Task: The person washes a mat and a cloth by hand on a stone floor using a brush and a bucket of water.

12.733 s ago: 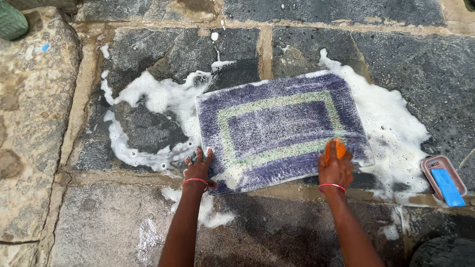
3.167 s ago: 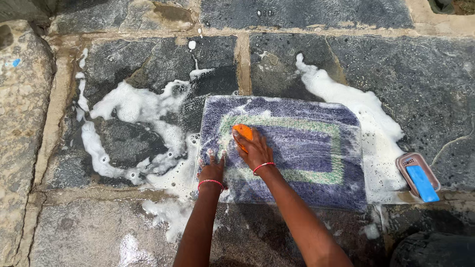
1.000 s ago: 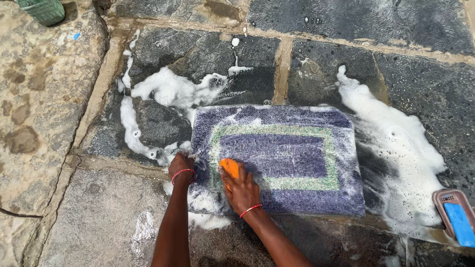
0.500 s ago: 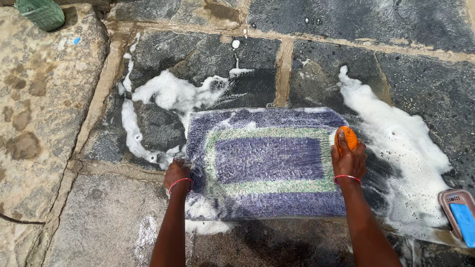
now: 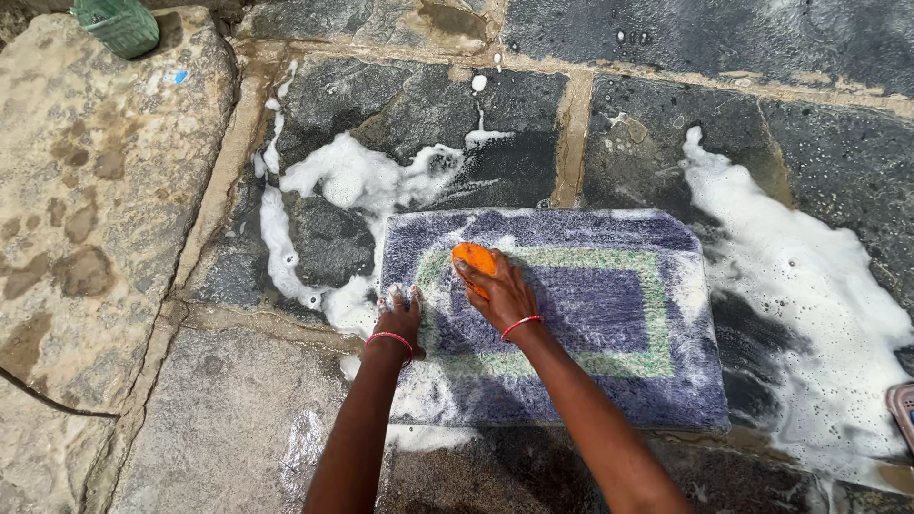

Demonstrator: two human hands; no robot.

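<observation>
Head cam: soggy rectangular purple mat with a green border lies flat on wet stone floor, suds around. Right hand grips an orange scrub brush on it; left hand pressed flat, fingers spread, on the mat's edge just beside.

Around one purple mat were two hands, one orange brush, two red bangles and one green basket.
</observation>
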